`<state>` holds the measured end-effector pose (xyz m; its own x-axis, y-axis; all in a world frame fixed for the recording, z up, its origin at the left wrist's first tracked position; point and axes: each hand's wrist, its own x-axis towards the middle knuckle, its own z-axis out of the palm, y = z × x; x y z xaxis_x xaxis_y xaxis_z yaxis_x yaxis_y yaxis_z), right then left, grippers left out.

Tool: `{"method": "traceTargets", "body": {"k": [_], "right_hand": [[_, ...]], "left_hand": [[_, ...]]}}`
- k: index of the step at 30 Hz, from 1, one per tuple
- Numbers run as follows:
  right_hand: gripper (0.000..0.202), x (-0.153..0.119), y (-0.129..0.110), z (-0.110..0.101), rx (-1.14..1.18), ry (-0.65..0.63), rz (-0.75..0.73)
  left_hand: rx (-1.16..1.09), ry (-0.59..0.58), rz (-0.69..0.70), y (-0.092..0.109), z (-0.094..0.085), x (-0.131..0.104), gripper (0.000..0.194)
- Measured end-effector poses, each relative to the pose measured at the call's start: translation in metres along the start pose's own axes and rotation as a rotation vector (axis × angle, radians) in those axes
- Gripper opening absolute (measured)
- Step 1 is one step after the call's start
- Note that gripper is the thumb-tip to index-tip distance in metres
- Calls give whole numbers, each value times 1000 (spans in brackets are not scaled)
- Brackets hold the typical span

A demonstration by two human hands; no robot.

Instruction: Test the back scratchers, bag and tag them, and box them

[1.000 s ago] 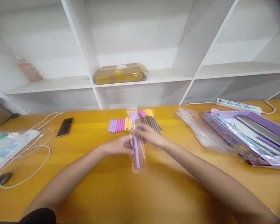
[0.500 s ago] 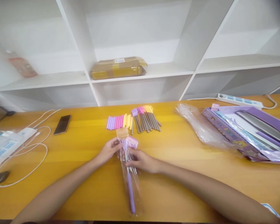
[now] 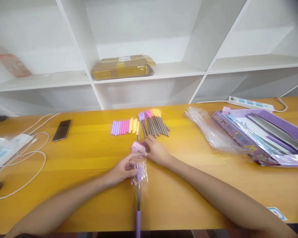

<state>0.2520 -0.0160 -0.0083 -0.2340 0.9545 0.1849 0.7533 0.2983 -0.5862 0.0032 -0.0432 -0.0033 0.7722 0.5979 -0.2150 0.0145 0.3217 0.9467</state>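
Note:
My left hand [image 3: 124,170] grips the top of a clear plastic bag [image 3: 144,178]. Inside the bag lies a purple back scratcher [image 3: 138,195] with a claw head, a metal rod and a purple handle pointing toward me. At the bag's top is a small pink card [image 3: 138,147]. The fingers of my right hand [image 3: 156,151] are closed at the card's right edge; their tips are partly hidden. Beyond the hands lie short purple, pink and yellow tubes [image 3: 124,127] in a row, beside metal rods with coloured claw heads [image 3: 155,123].
On the right are clear plastic bags [image 3: 210,129] and a purple box [image 3: 238,132] holding long items. A phone [image 3: 62,130], white cables and a power strip [image 3: 12,150] lie at left. Shelves behind hold a cardboard box [image 3: 123,67].
The bag with the scratcher has moved toward me. My right hand has moved up from the bag's middle to the pink card, which now stands above the bag's top. The view has shifted slightly.

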Motion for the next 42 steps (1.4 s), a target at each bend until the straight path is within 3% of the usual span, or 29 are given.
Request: {"method": "traceTargets", "body": {"k": [8, 13, 19, 23, 35, 39, 42], "right_hand": [[19, 4, 8, 2, 222, 84, 16], [16, 5, 11, -1, 343, 123, 7], [23, 6, 15, 0, 383, 125, 3], [26, 5, 17, 2, 459, 130, 62], [24, 5, 13, -2, 472, 195, 91], [22, -1, 5, -7, 466, 315, 107], [18, -11, 1, -10, 419, 443, -49]], "left_hand": [[10, -97, -130, -10, 11, -5, 62], [70, 22, -143, -4, 14, -5, 55], [338, 290, 120, -4, 9, 0, 44], [365, 310, 181, -3, 6, 3, 37], [261, 301, 134, 3, 6, 3, 39], [284, 336, 112, 7, 6, 3, 49], [272, 352, 99, 9, 5, 4, 55]]}}
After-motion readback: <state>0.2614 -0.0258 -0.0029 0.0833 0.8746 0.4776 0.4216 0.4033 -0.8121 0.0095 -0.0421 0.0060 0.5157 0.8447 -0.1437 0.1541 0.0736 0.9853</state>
